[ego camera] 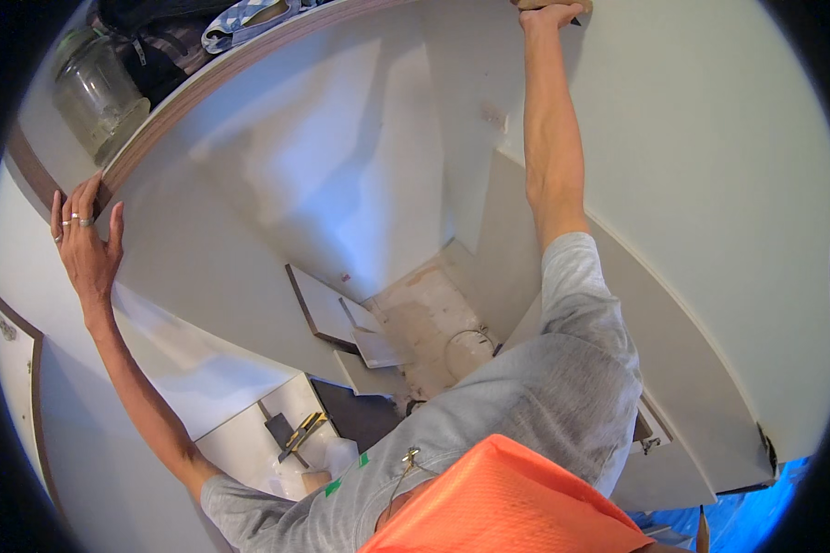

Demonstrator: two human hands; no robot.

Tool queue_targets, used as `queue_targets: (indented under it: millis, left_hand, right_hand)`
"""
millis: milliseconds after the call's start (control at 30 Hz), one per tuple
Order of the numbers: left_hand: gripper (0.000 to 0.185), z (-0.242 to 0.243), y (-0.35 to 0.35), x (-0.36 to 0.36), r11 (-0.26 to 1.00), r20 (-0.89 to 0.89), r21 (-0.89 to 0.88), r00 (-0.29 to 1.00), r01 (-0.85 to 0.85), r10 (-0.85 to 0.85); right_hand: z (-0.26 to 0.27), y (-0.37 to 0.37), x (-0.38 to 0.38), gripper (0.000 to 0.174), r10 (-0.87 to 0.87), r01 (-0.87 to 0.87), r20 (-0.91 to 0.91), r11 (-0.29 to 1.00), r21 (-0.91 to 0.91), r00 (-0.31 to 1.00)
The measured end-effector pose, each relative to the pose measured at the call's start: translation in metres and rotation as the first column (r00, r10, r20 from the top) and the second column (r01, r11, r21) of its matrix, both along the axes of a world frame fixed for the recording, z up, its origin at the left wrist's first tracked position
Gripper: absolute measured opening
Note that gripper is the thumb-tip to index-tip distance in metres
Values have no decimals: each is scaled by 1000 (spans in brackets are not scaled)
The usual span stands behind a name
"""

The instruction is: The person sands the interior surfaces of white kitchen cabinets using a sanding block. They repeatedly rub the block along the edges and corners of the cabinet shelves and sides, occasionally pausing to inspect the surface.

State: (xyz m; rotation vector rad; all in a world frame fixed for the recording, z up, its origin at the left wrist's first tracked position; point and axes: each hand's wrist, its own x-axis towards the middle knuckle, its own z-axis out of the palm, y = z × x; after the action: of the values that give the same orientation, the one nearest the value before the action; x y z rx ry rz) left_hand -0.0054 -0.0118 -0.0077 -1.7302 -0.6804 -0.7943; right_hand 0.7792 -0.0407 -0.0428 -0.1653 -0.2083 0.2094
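My left hand [86, 238], with rings on its fingers, touches the wood-edged front of a shelf [200, 114] at the upper left. Its fingertips lie over the edge and the thumb stands apart. Stretched far up, my right hand [548, 16] is at a white panel [698, 138], partly cut off by the top of the picture. It holds a tan piece [553, 3] that I cannot identify; a small dark tip shows beside it. Below the shelf is a white-walled recess [360, 138] with patchy bluish light.
A glass jar [100, 97] and cloth items [249, 24] sit on the shelf. Loose white boards [335, 311] lean by the stained floor [429, 304]. A yellow-and-black utility knife [303, 437] lies on a pale surface. Blue sheeting [747, 515] shows lower right; orange fabric [498, 498] covers the bottom.
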Motion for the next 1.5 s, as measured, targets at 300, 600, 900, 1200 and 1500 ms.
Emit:
queue_targets:
  millis: [300, 600, 900, 1200, 1500]
  left_hand:
    - [47, 4, -2, -4, 1000, -69, -15, 997, 25, -26]
    - [52, 5, -7, -2, 996, -90, 1, 992, 85, -84]
    - [57, 6, 0, -4, 979, -121, 28, 972, 204, -199]
    - [76, 5, -19, 7, 913, -75, 62, 914, 404, -399]
    - [71, 3, -19, 4, 803, 67, -63, 806, 592, -589]
  right_hand:
    - [3, 4, 5, 73, -41, 41, 31, 999, -7, 999]
    - [11, 12, -30, 73, -43, 43, 41, 999, 9, 998]
    - [4, 31, -111, 73, -38, 39, 68, 999, -5, 997]
    - [12, 50, -193, 73, -50, 50, 77, 999, -7, 996]
    - [3, 70, -344, 73, -65, 64, 61, 997, 31, 996]
